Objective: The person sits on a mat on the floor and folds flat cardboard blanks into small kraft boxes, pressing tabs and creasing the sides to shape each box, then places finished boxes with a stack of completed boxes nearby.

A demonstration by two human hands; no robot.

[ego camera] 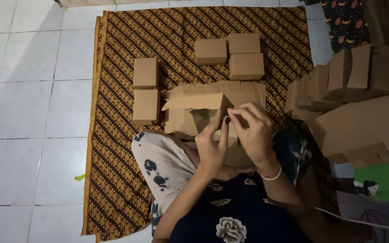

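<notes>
On mat, open box (pixel 194 110) — contents hidden

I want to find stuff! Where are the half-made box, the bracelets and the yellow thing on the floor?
half-made box (pixel 194 101): head view, on its open top flap.
bracelets (pixel 270 173): head view, on the right wrist.
yellow thing (pixel 79 177): head view, its middle, on the white tile.

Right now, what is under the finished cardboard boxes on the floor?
The closed boxes lie on a brown and yellow patterned cloth, spread over white floor tiles. The tiles directly beneath the cloth are covered. Both hands work on an open box.
</notes>
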